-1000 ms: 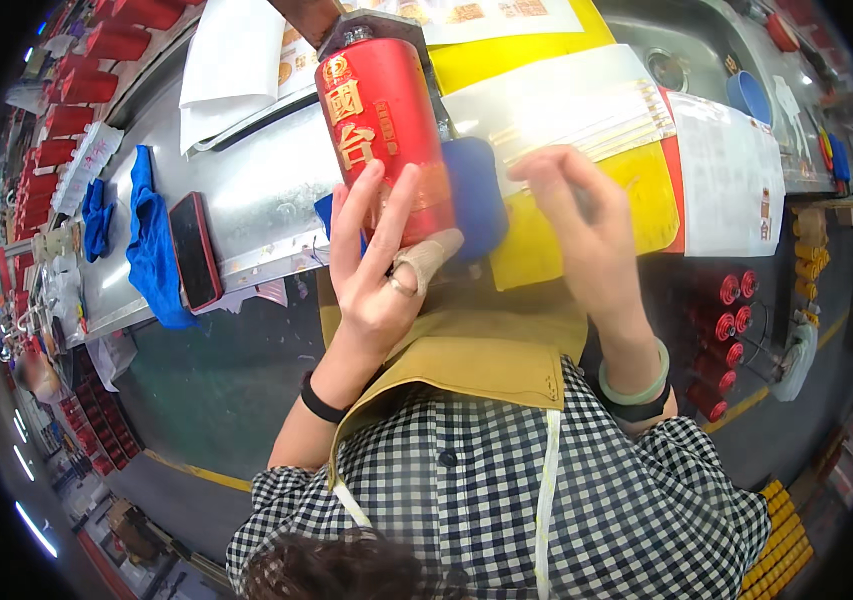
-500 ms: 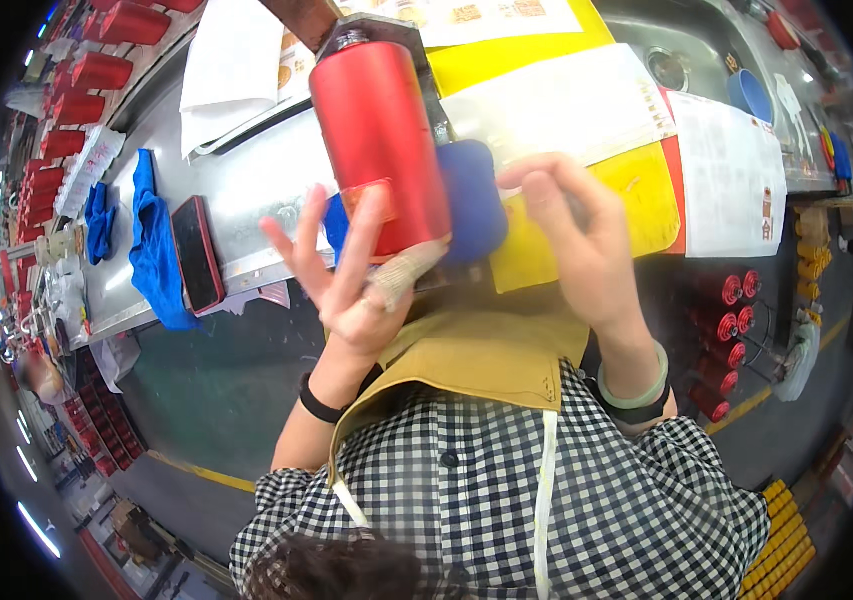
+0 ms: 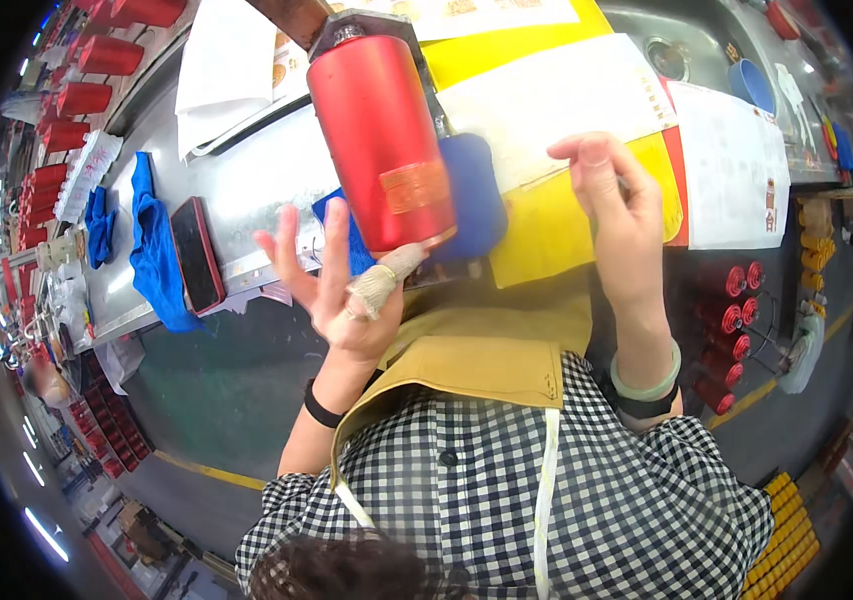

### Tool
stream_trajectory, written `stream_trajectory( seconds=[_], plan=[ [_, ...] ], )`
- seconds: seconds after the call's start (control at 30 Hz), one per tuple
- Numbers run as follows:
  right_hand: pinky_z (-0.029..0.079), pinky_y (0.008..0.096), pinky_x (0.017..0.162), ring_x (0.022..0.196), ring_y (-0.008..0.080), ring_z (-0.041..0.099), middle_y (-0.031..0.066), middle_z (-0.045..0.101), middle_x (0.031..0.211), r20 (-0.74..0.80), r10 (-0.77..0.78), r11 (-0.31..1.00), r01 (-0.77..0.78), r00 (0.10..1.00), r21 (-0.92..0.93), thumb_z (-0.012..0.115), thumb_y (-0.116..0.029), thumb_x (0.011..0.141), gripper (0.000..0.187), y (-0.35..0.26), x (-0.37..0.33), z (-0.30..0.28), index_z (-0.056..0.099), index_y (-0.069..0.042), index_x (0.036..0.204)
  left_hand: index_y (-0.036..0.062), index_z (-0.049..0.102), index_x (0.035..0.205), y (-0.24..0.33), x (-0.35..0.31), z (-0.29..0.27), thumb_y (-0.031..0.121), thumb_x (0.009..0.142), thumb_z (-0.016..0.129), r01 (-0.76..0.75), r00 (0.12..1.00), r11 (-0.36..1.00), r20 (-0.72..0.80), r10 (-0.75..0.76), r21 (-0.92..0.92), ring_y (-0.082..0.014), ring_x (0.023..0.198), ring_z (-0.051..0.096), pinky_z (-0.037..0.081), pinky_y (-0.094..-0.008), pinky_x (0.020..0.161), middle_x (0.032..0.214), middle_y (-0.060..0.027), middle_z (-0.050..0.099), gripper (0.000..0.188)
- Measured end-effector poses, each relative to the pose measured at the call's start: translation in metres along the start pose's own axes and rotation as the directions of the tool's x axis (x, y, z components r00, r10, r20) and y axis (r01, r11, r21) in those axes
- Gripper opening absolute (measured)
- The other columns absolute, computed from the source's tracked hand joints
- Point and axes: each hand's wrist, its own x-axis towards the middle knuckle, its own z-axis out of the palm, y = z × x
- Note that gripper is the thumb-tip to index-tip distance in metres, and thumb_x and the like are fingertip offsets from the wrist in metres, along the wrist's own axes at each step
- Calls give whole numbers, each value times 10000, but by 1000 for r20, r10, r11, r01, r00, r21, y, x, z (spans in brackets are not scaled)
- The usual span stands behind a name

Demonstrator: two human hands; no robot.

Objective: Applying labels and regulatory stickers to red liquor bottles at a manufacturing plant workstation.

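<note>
A red metal cylinder (image 3: 371,120) sits on a metal holder (image 3: 366,22) at its far end. On its surface near the close end lies a small orange-red rectangular film or decal (image 3: 414,188). My left hand (image 3: 341,305) is open, fingers spread beside the cylinder; its thumb, wrapped in a beige cloth cover (image 3: 386,283), touches the cylinder's near rim. My right hand (image 3: 621,205) hovers over a yellow sheet (image 3: 546,235), its fingers curled in and thumb close to the index finger. Anything between those fingertips is too small to make out.
A blue pad (image 3: 474,195) lies beside the cylinder. White printed sheets (image 3: 546,110) cover the yellow ones. Leftward on the metal bench are a phone (image 3: 196,255) and blue cloths (image 3: 151,250). A sink with a blue bowl (image 3: 751,87) stands at the far right.
The cylinder has turned, bringing the decal rightward from under my left fingers into plain sight. My left fingers have come off its side. My right hand has moved right, away from the cylinder.
</note>
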Motion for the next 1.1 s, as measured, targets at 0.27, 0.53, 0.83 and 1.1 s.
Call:
stream_trajectory(
  seconds=[0.27,0.53,0.83,1.1],
  plan=[
    [443,229,761,831,69,532,-1,649,903,66,-81,996,82,995,-25,556,-261,1097,308,-3,-6,16,701,5,1040,341,805,897,3,7,-5,226,714,901,-48,995,999,84,49,-17,-439,1416,461,203,-605,1236,1368,-174,672,237],
    [392,227,683,746,50,458,-36,580,818,60,-78,996,75,995,55,555,-258,1096,303,-3,-1,16,698,0,1026,335,817,955,11,13,1,247,837,831,-93,964,991,258,66,96,-416,1385,483,161,-632,1250,1326,-70,708,147],
    [463,273,711,777,88,543,32,647,829,46,-39,997,36,998,69,593,-234,1066,266,7,-5,23,699,6,1029,298,825,899,12,4,1,254,898,780,-6,993,1000,114,3,24,-436,1410,455,199,-657,1233,1410,-107,648,63],
    [484,308,712,754,159,590,110,669,850,71,-16,1000,14,997,25,586,-228,1060,278,-3,-5,19,689,22,997,302,802,848,8,0,-2,211,845,792,25,999,999,28,-26,34,-451,1409,458,189,-644,1240,1384,-144,661,91]
  ],
)
